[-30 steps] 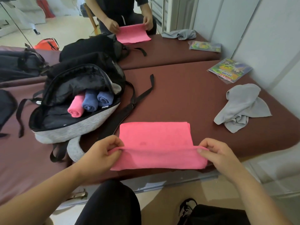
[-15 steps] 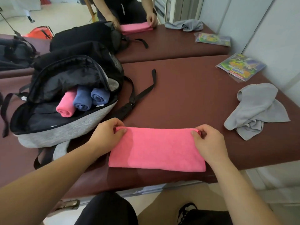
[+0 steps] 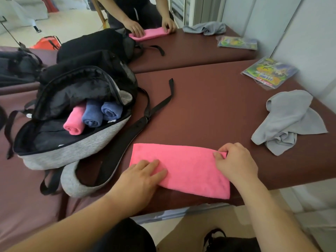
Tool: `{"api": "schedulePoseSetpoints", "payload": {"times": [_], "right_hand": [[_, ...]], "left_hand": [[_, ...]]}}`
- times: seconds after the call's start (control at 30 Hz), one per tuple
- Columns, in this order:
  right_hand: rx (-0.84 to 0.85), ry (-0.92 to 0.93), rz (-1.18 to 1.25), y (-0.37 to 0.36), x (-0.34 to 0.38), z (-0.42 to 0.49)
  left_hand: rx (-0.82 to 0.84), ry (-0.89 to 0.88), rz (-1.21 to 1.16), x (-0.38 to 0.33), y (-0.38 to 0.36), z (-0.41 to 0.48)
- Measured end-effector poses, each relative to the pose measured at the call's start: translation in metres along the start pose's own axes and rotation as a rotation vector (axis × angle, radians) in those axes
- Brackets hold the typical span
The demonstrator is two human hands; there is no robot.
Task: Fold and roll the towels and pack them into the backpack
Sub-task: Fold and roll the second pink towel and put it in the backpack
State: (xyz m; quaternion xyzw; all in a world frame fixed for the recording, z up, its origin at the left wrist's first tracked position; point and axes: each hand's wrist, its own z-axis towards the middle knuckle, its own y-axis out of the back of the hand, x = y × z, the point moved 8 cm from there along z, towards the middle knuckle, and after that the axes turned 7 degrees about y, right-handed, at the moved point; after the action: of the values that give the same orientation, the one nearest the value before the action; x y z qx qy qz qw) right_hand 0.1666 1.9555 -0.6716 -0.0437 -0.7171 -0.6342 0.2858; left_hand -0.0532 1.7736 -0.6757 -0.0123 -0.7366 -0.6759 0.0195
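A pink towel (image 3: 189, 170), folded into a long strip, lies flat near the front edge of the brown padded table (image 3: 209, 110). My left hand (image 3: 141, 177) presses flat on its near left part, fingers spread. My right hand (image 3: 234, 160) pinches the towel's far right corner. The grey and black backpack (image 3: 72, 150) lies unzipped to the left, holding one pink roll (image 3: 74, 122) and two blue rolls (image 3: 101, 113). A crumpled grey towel (image 3: 289, 122) sits at the right.
A mirror at the back of the table reflects the whole scene. A plastic-wrapped colourful booklet (image 3: 269, 73) lies at the far right by the wall. The backpack's black straps (image 3: 158, 104) trail across the table's middle. The table's front edge is just below the pink towel.
The lifted near edge of the pink towel was folded away over the rest, making a narrower strip. My left hand then slid from the far left corner to press flat on the near left part.
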Motion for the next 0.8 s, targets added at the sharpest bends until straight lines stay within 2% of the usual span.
{"api": "schedulePoseSetpoints", "payload": {"times": [0.17,0.27,0.3,0.37,0.43,0.5,0.6,0.7,0.8], "right_hand": [[0.02,-0.129,-0.038,0.013,-0.014,-0.009],[0.03,-0.154,-0.048,0.019,-0.024,-0.013],[0.046,-0.159,-0.046,0.019,-0.026,-0.015],[0.101,-0.139,-0.019,0.016,-0.025,-0.018],[0.18,-0.069,0.02,0.007,-0.014,-0.022],[0.247,0.011,0.023,-0.003,0.0,-0.024],[0.261,0.043,-0.002,-0.003,0.005,-0.024],[0.257,0.046,-0.015,0.005,0.002,-0.029],[0.102,0.186,0.116,0.014,0.013,-0.033]], "left_hand": [[-0.146,-0.185,0.174,0.009,0.017,0.049],[-0.209,-0.233,0.279,0.021,0.032,0.099],[-0.209,-0.218,0.318,0.027,0.037,0.115],[-0.15,-0.075,0.323,0.042,0.044,0.14],[-0.113,0.106,0.274,0.06,0.041,0.15],[-0.144,0.17,0.151,0.058,0.042,0.14],[-0.286,0.061,-0.162,0.022,0.049,0.097],[-0.248,-0.068,-0.319,-0.022,0.04,0.042],[-0.18,-0.146,-0.358,-0.048,0.021,0.016]]}}
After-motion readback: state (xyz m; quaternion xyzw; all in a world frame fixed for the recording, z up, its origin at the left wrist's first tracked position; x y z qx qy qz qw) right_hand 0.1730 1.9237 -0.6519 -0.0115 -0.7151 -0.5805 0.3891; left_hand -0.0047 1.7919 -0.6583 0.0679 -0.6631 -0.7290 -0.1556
